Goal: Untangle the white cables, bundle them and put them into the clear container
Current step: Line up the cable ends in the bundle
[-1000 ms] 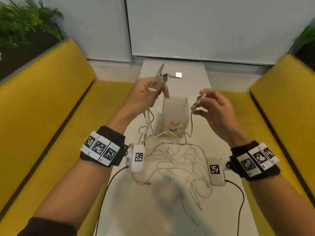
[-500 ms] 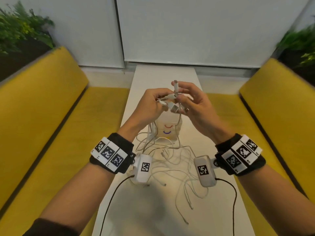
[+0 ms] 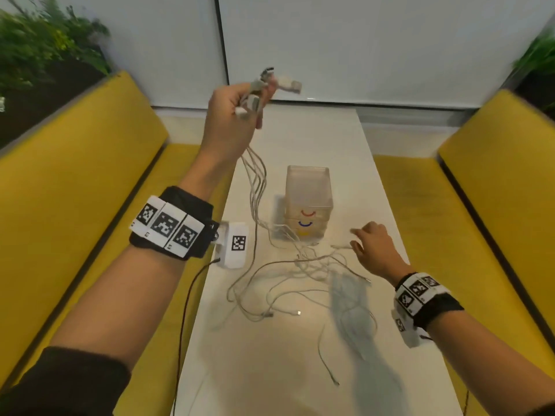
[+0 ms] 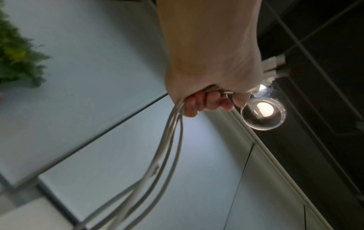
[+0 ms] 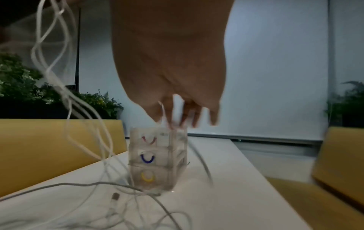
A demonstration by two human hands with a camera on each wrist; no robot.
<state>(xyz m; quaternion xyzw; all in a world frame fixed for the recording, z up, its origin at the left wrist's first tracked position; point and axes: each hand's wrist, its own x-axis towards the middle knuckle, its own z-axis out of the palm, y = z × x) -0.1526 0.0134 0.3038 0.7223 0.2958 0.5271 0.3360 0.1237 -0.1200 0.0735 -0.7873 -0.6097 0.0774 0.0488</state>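
I am clenching my left hand (image 3: 237, 115) round the plug ends of the white cables (image 3: 300, 265), holding them high so the strands hang below it to the table (image 3: 270, 370). My right hand (image 3: 372, 250) is hovering low with relaxed fingers, grasping nothing — reaching for a loose end just beside it. The clear container (image 3: 307, 202) is standing between my hands. I should be pulling one strand slowly — no yanking, or knots tighten.

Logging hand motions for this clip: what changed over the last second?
The left hand rose, gripping the gathered plug ends of the white cables. The right hand let go and dropped toward the table. The clear container stayed put.
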